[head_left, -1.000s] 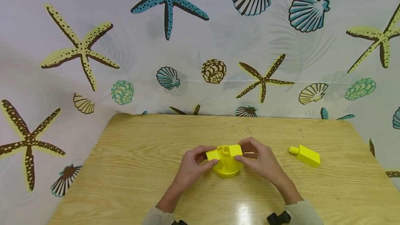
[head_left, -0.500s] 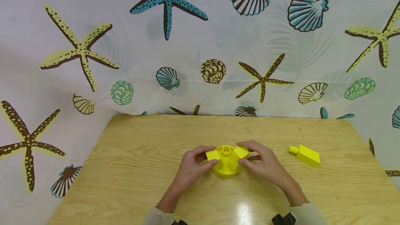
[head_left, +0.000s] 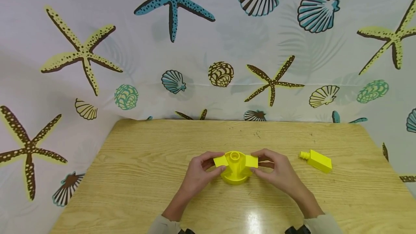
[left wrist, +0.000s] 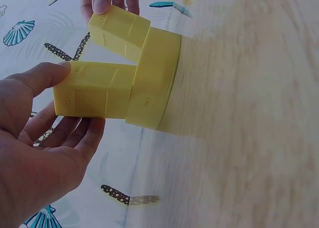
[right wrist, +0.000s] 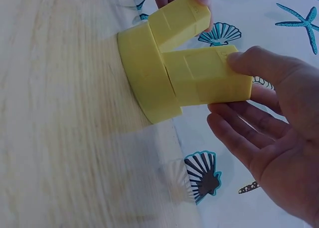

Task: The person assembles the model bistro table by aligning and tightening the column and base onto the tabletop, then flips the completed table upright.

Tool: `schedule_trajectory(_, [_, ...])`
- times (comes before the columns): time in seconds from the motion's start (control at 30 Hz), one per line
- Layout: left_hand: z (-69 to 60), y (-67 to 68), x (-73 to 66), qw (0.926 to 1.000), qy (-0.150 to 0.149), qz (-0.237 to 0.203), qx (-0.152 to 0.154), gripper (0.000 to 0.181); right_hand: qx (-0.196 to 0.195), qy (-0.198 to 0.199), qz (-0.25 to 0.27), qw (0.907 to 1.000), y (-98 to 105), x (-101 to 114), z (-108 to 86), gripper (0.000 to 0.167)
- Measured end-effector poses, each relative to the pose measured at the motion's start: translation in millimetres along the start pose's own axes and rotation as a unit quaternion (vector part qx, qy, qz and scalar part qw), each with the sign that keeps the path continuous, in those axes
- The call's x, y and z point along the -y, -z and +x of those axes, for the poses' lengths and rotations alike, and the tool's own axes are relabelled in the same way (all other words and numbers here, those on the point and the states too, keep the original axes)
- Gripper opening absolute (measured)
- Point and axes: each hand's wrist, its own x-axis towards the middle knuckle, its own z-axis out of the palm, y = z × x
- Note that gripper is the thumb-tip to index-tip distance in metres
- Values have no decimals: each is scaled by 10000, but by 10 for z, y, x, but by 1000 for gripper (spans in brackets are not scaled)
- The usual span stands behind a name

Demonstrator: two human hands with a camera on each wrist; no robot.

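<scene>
A round yellow base (head_left: 234, 180) with a hollow central post stands on the table in front of me. My left hand (head_left: 199, 170) pinches a yellow rectangular block (head_left: 221, 161) on the base's left side, thumb in front and fingers behind. On the right side, my right hand (head_left: 278, 169) pinches a matching yellow block (head_left: 251, 161) between thumb and fingers. Both blocks stand up from the base (left wrist: 154, 78) in the left wrist view. In the right wrist view the right-hand block (right wrist: 209, 78) meets the base; their lower ends are hidden inside it.
A loose yellow block with a threaded neck (head_left: 319, 161) lies on its side to the right, its neck pointing left. The wooden table (head_left: 146, 161) ends at a cloth (head_left: 208, 46) printed with starfish and shells, behind and at both sides.
The right-hand block has turned and shifted outward from beside the central post, with my right hand moving slightly right along with it. My left hand keeps its grip in place.
</scene>
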Motion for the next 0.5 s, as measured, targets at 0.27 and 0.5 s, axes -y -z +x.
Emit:
schedule_trajectory(0.27, [16,-6,12,10000,-33,18,5,38,-444,17,-225,9988,-92,37,-36,35])
schedule_trajectory(0.5, [12,0,6,10000,-51,27,-57,36,-724,396,-669,9943,-185,41,-43,37])
